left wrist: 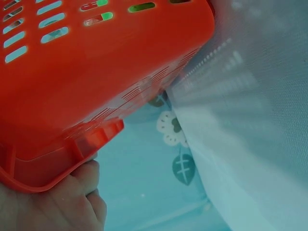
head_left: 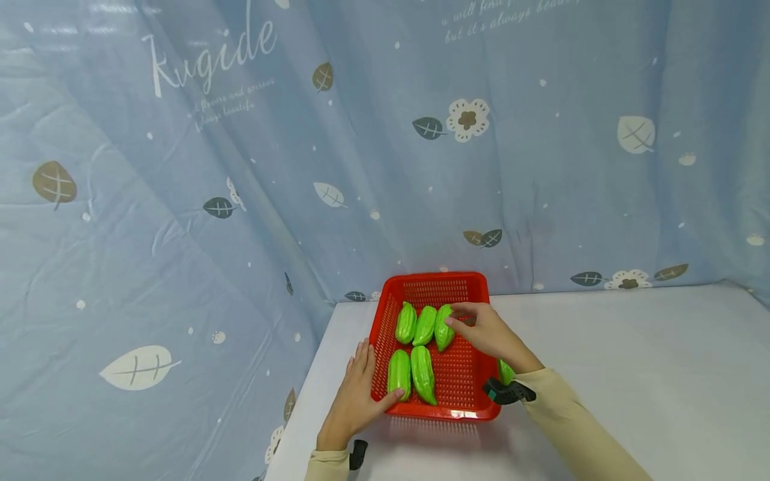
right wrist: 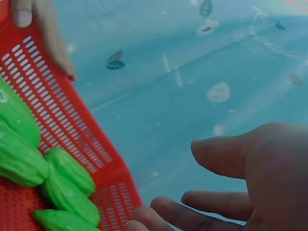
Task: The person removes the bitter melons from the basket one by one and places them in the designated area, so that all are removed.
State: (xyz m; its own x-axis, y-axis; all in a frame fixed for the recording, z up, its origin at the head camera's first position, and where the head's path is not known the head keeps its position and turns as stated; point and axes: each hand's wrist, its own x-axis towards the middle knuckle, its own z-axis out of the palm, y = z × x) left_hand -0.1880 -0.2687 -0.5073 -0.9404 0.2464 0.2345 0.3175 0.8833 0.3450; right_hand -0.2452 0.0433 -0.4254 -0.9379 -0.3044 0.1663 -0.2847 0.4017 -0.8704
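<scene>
My right hand [head_left: 492, 333] hangs by a green gourd [head_left: 442, 331], thumb and fingers apart; it lies beside four more gourds [head_left: 423, 375] in the red basket [head_left: 433, 412]; my left hand [head_left: 353, 397] grips its edge.

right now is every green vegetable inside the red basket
No, in the head view one green vegetable shows outside the red basket, just past its right side and partly hidden.

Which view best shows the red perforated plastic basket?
Head: the basket shows nearly whole, inside included. Left wrist: mostly its outer side, close up and cropped. Right wrist: part of its inside, cut by the frame's left and bottom edges.
</scene>
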